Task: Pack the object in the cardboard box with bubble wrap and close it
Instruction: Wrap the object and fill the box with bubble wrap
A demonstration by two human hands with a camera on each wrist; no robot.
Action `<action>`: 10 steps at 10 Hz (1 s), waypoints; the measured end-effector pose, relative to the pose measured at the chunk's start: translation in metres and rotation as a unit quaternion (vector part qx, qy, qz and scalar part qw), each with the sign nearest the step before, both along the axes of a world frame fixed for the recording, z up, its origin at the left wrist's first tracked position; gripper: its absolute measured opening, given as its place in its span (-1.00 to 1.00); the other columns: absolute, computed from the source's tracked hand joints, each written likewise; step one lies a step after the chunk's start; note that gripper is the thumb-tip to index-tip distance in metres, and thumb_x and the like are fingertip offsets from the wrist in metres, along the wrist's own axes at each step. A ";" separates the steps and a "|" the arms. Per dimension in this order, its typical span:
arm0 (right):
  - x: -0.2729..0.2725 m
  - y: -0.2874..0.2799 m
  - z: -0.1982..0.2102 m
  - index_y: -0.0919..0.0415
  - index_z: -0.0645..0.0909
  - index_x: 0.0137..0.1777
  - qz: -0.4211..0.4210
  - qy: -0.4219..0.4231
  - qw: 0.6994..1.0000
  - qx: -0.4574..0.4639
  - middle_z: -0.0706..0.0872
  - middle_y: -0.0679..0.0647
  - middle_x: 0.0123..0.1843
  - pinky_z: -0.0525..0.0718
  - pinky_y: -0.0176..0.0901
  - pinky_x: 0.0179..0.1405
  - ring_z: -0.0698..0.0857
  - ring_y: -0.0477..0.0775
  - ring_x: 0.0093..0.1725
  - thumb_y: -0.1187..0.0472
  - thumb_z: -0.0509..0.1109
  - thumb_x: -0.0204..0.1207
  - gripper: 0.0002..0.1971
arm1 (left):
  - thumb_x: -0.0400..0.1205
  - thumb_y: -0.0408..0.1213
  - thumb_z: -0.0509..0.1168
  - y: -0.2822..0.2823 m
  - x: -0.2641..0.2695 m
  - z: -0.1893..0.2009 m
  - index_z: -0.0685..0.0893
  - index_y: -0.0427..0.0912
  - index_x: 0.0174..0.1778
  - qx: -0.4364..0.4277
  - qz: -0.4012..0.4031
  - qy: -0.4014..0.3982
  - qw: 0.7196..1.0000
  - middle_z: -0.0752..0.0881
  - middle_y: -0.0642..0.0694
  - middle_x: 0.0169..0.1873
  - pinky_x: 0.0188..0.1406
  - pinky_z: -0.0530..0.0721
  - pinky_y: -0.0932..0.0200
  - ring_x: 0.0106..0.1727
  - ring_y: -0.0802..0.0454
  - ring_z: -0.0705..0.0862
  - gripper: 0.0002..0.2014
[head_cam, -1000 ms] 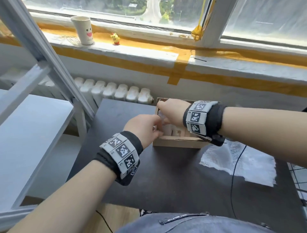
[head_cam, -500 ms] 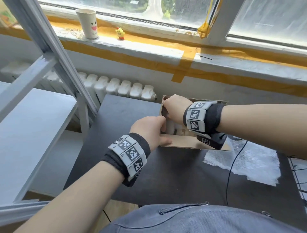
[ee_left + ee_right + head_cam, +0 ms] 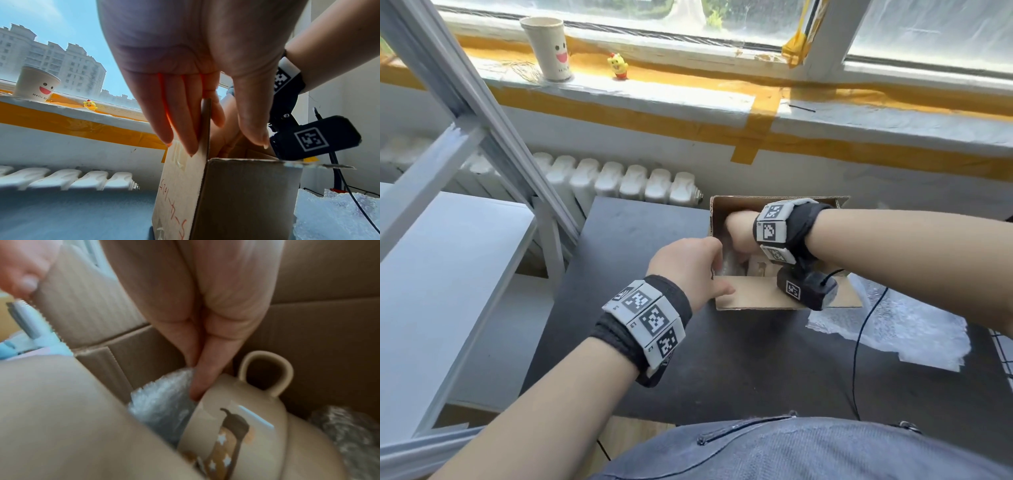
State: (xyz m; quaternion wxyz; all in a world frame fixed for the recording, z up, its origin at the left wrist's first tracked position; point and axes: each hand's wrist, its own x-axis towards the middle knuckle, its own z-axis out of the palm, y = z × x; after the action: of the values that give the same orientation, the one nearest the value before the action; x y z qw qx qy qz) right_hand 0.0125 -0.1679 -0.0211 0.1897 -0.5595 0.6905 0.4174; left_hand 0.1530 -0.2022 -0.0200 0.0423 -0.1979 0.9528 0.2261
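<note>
An open cardboard box stands on the black table. In it a cream mug with a printed figure lies on its side, handle up. My right hand reaches down into the box. Its thumb and fingers pinch a wad of bubble wrap at the mug's rim. My left hand holds the box's left flap, with fingers on both sides of the edge. More bubble wrap lies beside the mug.
A loose sheet of bubble wrap lies on the table right of the box, with a black cable across it. Behind are a radiator and a windowsill holding a paper cup and a yellow toy. A white shelf frame stands at the left.
My right hand has sunk deeper into the box. My left hand has slid from the box's top to its left flap. The box's flaps now stand more open.
</note>
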 end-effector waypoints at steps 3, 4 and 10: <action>0.007 0.002 0.008 0.32 0.64 0.22 -0.003 -0.037 0.990 -0.133 0.69 0.20 0.25 0.58 -0.08 0.14 0.65 0.20 0.25 0.29 0.25 0.60 -0.74 | 0.42 0.07 0.43 -0.004 -0.003 0.001 0.55 -0.09 -0.12 0.002 -0.009 -0.004 1.000 0.71 -0.02 -0.06 -0.02 0.61 0.06 0.06 -0.04 0.63 -0.66; 0.016 0.001 0.007 0.33 0.57 0.31 -0.001 -0.049 0.995 -0.082 0.65 0.20 0.33 0.53 -0.13 0.17 0.62 0.19 0.33 0.31 0.23 0.62 -0.70 | 0.42 0.07 0.44 -0.005 -0.003 0.001 0.55 -0.06 -0.15 0.007 -0.005 0.000 1.000 0.71 -0.01 -0.06 -0.01 0.60 0.07 0.06 -0.03 0.63 -0.68; 0.006 0.004 0.029 0.15 0.46 0.48 -0.095 -0.148 0.983 -0.053 0.50 0.07 0.48 0.42 -0.05 0.43 0.47 0.20 0.47 0.32 0.14 0.64 -0.59 | 0.44 0.09 0.43 -0.005 -0.001 -0.001 0.56 -0.05 -0.13 0.007 -0.003 0.009 1.000 0.71 0.00 -0.03 -0.04 0.54 0.13 0.08 -0.01 0.62 -0.68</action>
State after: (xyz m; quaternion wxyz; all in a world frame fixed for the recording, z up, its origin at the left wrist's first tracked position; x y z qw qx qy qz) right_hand 0.0186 -0.1635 0.0075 0.2992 -0.5560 0.7258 0.2729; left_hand 0.1519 -0.2077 -0.0207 0.0358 -0.1931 0.9521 0.2342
